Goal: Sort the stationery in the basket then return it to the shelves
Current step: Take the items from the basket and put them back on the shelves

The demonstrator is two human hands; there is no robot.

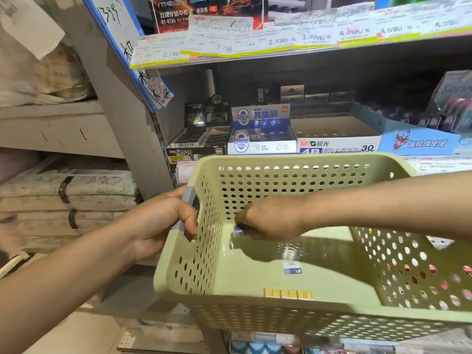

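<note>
Left hand (163,221) grips basket (255,282) handle; right hand (268,221) (knuckles up) pinches small purple item (240,229) inside.

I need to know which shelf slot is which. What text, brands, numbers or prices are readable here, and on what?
"M&G", "4B ERASER", "30": white eraser box.
"2.72元", "1.70元/支", "4.01元/支": price strip on the upper shelf edge.
"OS-0185": dark box on the top shelf.
"1399", handwritten: blue-edged sheet.
Small label inside the basket: too blurred.
</note>
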